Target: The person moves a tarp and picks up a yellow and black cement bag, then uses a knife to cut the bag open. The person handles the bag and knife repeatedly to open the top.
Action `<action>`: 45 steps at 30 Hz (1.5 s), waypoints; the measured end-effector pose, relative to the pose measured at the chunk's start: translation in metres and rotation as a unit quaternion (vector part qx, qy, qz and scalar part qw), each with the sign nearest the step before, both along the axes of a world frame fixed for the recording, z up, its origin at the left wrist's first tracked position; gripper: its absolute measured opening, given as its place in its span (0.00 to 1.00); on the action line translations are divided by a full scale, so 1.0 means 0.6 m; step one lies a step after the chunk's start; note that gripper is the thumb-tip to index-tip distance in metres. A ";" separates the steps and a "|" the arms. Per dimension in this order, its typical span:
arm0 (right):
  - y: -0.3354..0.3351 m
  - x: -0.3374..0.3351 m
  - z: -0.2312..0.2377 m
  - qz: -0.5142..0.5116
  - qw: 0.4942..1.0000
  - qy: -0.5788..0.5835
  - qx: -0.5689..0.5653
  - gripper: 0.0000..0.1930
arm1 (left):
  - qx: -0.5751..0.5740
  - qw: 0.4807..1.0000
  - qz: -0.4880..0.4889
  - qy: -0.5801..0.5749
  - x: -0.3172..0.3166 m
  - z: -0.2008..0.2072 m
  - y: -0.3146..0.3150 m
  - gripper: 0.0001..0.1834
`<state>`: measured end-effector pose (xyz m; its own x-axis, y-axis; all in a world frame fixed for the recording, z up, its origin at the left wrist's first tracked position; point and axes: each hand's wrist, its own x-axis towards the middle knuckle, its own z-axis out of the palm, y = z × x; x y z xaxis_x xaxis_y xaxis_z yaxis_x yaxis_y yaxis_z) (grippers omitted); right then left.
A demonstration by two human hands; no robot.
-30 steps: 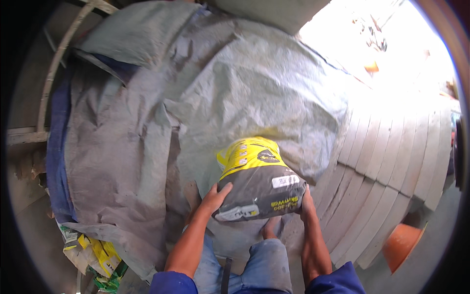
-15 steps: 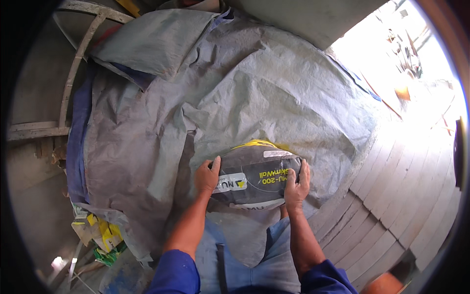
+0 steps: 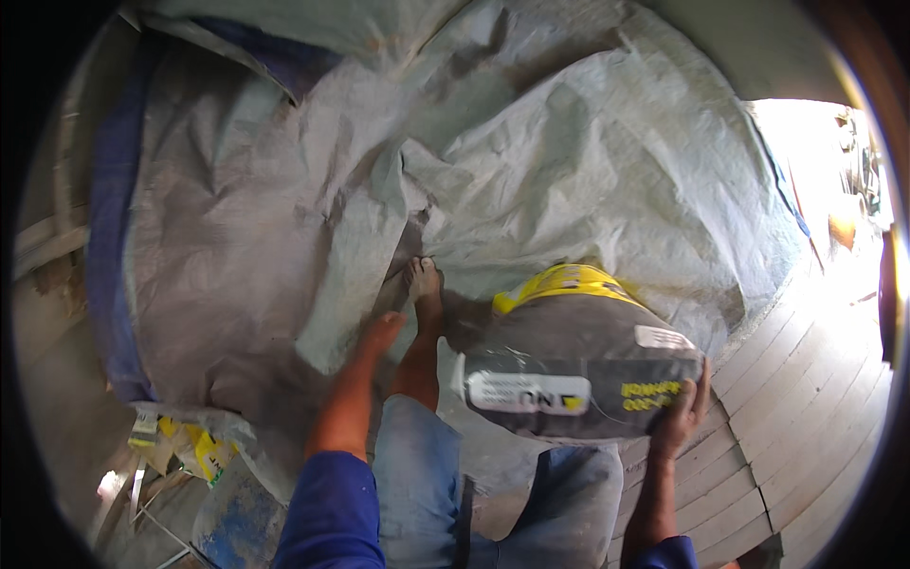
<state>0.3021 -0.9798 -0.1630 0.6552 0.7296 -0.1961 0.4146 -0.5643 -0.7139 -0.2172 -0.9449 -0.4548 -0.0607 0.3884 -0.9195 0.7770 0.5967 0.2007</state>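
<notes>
A filled dark grey sack (image 3: 569, 412) with a yellow side, white label patches and printing stands tilted in front of my legs, right of centre. My right hand (image 3: 678, 422) grips its right end, thumb on the near face and fingers around the edge. My left hand (image 3: 382, 332) is off the sack, to its left, above the tarp and beside my bare foot (image 3: 426, 282). Motion smears its fingers. What lies under the sack is hidden.
A crumpled grey tarp (image 3: 237, 237) with a blue edge spreads beneath me and ahead. Wooden planks (image 3: 787, 417) lie to the right, brightly lit. Yellow packaging scraps (image 3: 190, 446) lie at lower left, and a wooden frame (image 3: 52, 232) stands at the left.
My left hand has come off the sack. The sack has shifted right and nearer the camera, with my right hand still on its end. My foot now shows on the tarp.
</notes>
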 end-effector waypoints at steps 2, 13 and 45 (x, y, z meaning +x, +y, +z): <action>-0.001 0.004 -0.004 -0.014 1.000 -0.004 0.002 0.27 | -0.026 0.998 -0.041 0.038 -0.063 -0.053 0.022 0.46; 0.105 -0.056 0.014 -0.088 0.995 0.037 -0.036 0.29 | 0.025 0.965 0.170 0.200 -0.249 -0.035 0.183 0.42; 0.184 -0.098 -0.247 0.169 0.976 -0.065 -0.125 0.34 | 0.482 0.864 -0.057 0.132 0.455 0.222 0.320 0.47</action>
<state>0.2431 -0.8696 -0.3111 0.4164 0.8482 -0.3273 0.6846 -0.5294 -0.5010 0.0558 -0.7531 -0.3214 -0.1292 0.9836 -0.1257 0.9144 0.1672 0.3687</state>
